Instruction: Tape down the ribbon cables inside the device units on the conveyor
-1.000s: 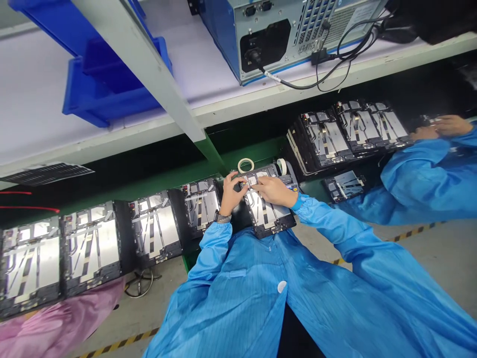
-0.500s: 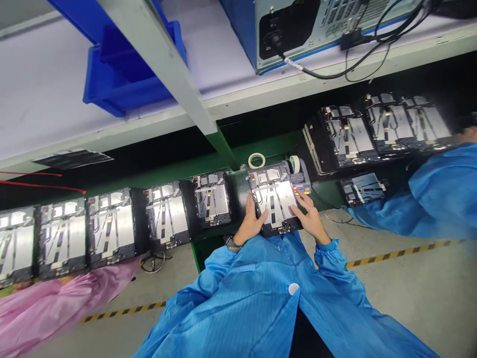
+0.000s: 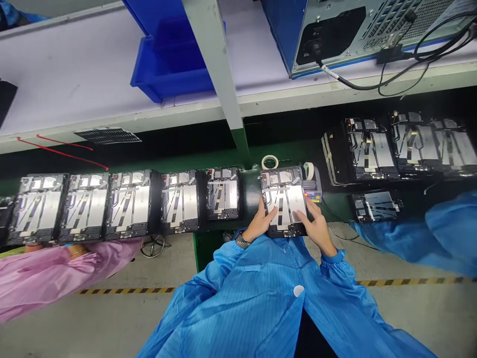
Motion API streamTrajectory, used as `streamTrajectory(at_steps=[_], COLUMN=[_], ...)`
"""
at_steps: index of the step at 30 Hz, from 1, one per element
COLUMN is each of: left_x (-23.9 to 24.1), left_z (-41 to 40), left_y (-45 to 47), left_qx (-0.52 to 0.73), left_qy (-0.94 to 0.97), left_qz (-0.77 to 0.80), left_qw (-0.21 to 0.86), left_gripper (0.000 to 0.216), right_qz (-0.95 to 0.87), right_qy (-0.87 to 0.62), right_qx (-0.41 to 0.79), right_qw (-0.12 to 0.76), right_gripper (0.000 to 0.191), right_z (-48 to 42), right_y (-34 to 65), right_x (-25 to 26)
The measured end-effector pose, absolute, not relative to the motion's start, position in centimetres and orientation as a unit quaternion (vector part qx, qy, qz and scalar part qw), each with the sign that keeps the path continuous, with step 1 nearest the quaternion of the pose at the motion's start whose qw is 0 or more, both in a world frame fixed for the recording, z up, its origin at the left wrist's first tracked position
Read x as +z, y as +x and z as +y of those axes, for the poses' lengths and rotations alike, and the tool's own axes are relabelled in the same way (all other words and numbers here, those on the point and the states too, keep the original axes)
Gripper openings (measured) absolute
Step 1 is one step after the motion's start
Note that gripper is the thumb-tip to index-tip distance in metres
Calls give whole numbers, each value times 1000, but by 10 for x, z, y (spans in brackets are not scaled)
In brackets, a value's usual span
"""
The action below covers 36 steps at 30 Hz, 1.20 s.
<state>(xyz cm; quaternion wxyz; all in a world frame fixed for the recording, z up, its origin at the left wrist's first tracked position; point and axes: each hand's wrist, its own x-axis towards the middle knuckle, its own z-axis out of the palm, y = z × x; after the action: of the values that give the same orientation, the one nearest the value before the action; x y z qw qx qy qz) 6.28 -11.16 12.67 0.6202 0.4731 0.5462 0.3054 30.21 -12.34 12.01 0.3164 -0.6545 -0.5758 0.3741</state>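
Observation:
My left hand (image 3: 260, 224) and my right hand (image 3: 316, 223) lie flat on the near half of an open tablet-like unit (image 3: 285, 199), fingers apart. The unit has a bright metal plate crossed by dark ribbon cables and sits on a dark green conveyor (image 3: 250, 196). Small connectors line its far edge. Just beyond it are a roll of masking tape (image 3: 270, 162) and a tape roll on a dispenser (image 3: 308, 171). A small board with coloured keys (image 3: 312, 191) sits beside the unit's right edge.
Several similar units (image 3: 128, 205) stand in a row to the left, with more (image 3: 410, 144) to the right. A co-worker's pink sleeve (image 3: 63, 271) and another's blue sleeve (image 3: 447, 233) flank me. Overhead are a shelf, a blue bin (image 3: 171, 64) and a cabled computer case (image 3: 357, 35).
My hands have moved from the far end of the unit to its near half and spread apart. The whole view has shifted, and the co-worker's hands at the right have left the picture.

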Motion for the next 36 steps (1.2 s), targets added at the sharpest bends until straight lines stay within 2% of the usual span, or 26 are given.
streamTrajectory(at_steps=[4, 8, 10, 13, 16, 18, 21, 25, 31, 34, 36], left_x=[132, 149, 156, 154, 135, 119, 101, 98, 119, 121, 114], left_z=[-113, -112, -107, -93, -80, -77, -83, -104, -118, -126, -142], left_y=[68, 47, 19, -37, -85, -101, -105, -111, -140, -123, -98], left_qx=[307, 351, 364, 369, 347, 317, 306, 321, 315, 345, 392], left_qy=[476, 477, 488, 501, 464, 434, 453, 535, 557, 549, 498], left_qz=[545, 576, 613, 679, 761, 800, 805, 749, 712, 720, 751], left_qw=[618, 563, 503, 390, 294, 266, 229, 223, 289, 246, 184], left_gripper=[100, 87, 75, 61, 64, 71, 80, 69, 53, 47, 44], right_qz=[-588, -606, -613, -598, -548, -520, -515, -515, -488, -458, -436], right_qy=[-659, -648, -607, -507, -467, -501, -541, -539, -568, -581, -594], right_qx=[346, 338, 398, 556, 665, 675, 656, 659, 656, 664, 667], right_qw=[315, 314, 311, 275, 199, 149, 112, 103, 96, 104, 109], right_gripper=[73, 68, 67, 71, 60, 48, 40, 35, 51, 63, 65], right_z=[-125, -124, -116, -95, -67, -53, -42, -47, -57, -54, -51], right_y=[298, 276, 252, 201, 142, 110, 84, 77, 70, 71, 75], right_x=[127, 149, 160, 164, 152, 141, 126, 110, 100, 99, 97])
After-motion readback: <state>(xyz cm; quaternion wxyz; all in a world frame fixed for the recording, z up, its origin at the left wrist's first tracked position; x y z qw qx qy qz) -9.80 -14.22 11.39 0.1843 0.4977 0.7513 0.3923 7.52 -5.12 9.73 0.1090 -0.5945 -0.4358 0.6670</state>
